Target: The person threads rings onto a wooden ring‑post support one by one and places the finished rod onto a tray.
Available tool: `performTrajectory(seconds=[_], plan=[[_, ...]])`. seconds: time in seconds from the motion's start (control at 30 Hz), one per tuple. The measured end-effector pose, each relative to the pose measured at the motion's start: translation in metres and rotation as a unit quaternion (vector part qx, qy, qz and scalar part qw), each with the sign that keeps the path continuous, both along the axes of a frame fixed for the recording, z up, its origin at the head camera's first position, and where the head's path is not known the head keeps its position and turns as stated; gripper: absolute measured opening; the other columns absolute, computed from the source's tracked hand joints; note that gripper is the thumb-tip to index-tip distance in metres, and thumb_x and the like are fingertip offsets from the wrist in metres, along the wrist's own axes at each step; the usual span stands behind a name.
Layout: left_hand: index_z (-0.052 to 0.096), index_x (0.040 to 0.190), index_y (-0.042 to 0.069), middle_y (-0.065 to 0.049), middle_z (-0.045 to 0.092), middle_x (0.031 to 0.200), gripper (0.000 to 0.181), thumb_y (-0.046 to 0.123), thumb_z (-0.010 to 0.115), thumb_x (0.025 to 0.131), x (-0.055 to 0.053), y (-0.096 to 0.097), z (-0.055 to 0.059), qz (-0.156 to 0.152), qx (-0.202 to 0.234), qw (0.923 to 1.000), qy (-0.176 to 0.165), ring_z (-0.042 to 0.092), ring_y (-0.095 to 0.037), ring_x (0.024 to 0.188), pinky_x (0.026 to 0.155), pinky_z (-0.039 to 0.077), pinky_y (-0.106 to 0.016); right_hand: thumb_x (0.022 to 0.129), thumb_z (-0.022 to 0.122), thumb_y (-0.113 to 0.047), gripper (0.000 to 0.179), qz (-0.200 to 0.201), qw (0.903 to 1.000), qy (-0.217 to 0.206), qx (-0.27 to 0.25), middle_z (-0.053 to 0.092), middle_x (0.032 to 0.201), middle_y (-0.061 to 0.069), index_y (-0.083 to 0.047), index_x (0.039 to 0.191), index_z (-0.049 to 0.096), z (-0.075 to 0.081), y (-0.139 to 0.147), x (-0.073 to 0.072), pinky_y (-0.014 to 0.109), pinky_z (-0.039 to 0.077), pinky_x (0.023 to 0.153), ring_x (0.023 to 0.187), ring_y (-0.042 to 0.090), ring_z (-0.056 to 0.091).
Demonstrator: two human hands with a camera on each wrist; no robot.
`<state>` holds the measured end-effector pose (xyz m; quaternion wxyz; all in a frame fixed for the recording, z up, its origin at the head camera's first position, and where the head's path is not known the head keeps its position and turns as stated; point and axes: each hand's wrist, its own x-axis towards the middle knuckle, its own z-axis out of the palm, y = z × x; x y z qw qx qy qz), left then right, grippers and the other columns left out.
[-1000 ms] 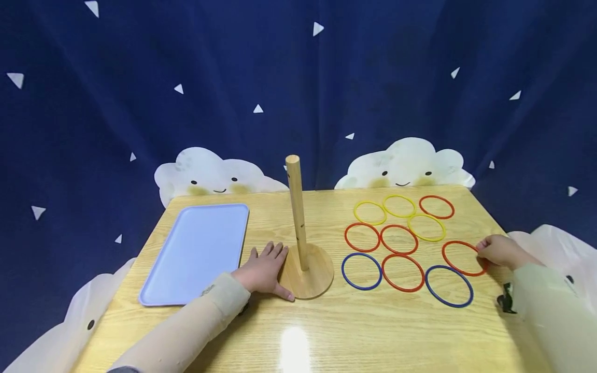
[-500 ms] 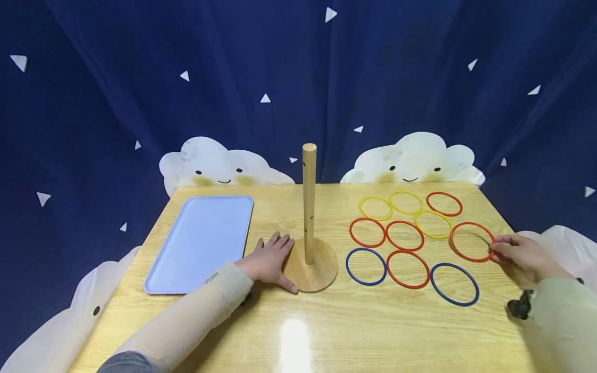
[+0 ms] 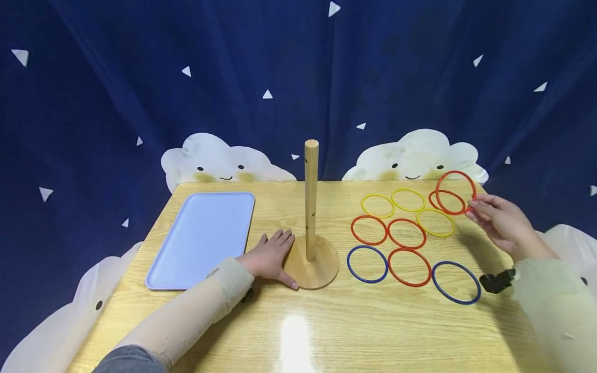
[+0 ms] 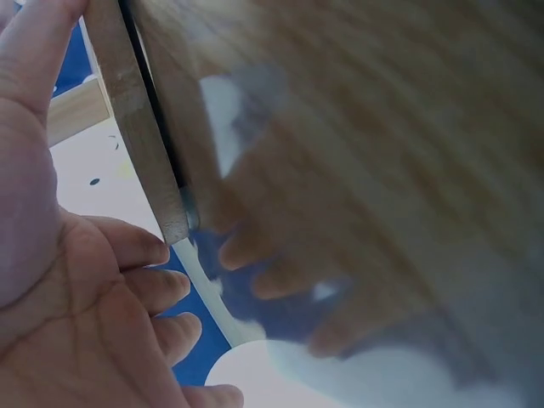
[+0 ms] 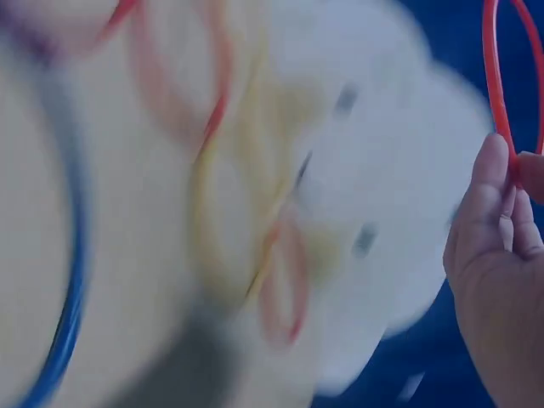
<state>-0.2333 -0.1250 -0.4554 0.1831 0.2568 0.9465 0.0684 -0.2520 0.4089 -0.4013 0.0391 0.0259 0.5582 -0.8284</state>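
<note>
A red ring (image 3: 456, 172) is pinched between the thumb and fingers of my right hand (image 3: 506, 225), tilted up above the back right of the table. In the head view it overlaps another red ring lying behind it. The right wrist view shows the held red ring (image 5: 495, 85) rising from the fingertips. My left hand (image 3: 267, 260) rests with fairly straight fingers at the left edge of a round wooden base (image 3: 324, 264), its thumb along the near side. From that base an upright wooden post (image 3: 311, 202) stands.
Right of the post, several red, yellow and blue rings lie flat in loose rows, among them a blue ring (image 3: 387, 263) and a yellow ring (image 3: 408, 189). A light blue tray (image 3: 200, 238) sits at the left. A dark blue curtain (image 3: 298, 62) hangs behind the table.
My right hand has lifted the red ring from the table's right side and carried it up and back, tilting it. The left hand stays at the base. The head view has shifted slightly.
</note>
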Motion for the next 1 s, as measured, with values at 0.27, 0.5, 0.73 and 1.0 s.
performTrajectory(seconds=[0.27, 0.5, 0.73, 1.0], plan=[[0.021, 0.165, 0.005, -0.013, 0.016, 0.171, 0.132, 0.073, 0.082, 0.070, -0.001, 0.002, 0.002, -0.001, 0.002, 1.0000, 0.008, 0.007, -0.032, 0.158, 0.122, 0.010, -0.063, 0.103, 0.052, 0.010, 0.020, 0.090, 0.9895, 0.077, -0.083, 0.072, 0.097, 0.011, 0.002, 0.107, 0.070, 0.065, -0.091, -0.005, 0.025, 0.060, 0.076, 0.083, 0.018, 0.074], [0.022, 0.165, 0.005, -0.013, 0.017, 0.171, 0.131, 0.072, 0.083, 0.070, 0.002, 0.001, 0.003, 0.007, 0.000, 1.0000, 0.004, 0.007, -0.032, 0.158, 0.122, 0.010, -0.062, 0.102, 0.056, 0.010, 0.018, 0.149, 0.9784, 0.104, -0.098, 0.073, 0.099, 0.014, 0.004, 0.108, 0.071, 0.106, -0.166, -0.004, 0.026, 0.060, 0.078, 0.085, 0.020, 0.074], [0.022, 0.165, 0.005, -0.013, 0.017, 0.171, 0.131, 0.071, 0.083, 0.071, 0.003, 0.003, 0.004, 0.005, 0.001, 1.0000, 0.002, 0.007, -0.032, 0.158, 0.122, 0.010, -0.063, 0.101, 0.057, 0.009, 0.014, 0.206, 0.9634, 0.106, -0.136, 0.071, 0.098, 0.016, 0.005, 0.108, 0.069, 0.139, -0.223, 0.008, 0.024, 0.060, 0.076, 0.083, 0.020, 0.072], [0.022, 0.165, 0.006, -0.013, 0.016, 0.171, 0.131, 0.072, 0.083, 0.070, 0.003, 0.002, 0.003, 0.008, -0.005, 0.9999, 0.006, 0.008, -0.032, 0.158, 0.122, 0.011, -0.064, 0.099, 0.062, 0.007, 0.011, 0.221, 0.9644, 0.062, -0.131, 0.069, 0.094, 0.013, 0.003, 0.105, 0.070, 0.145, -0.255, 0.009, 0.022, 0.059, 0.073, 0.079, 0.018, 0.070]])
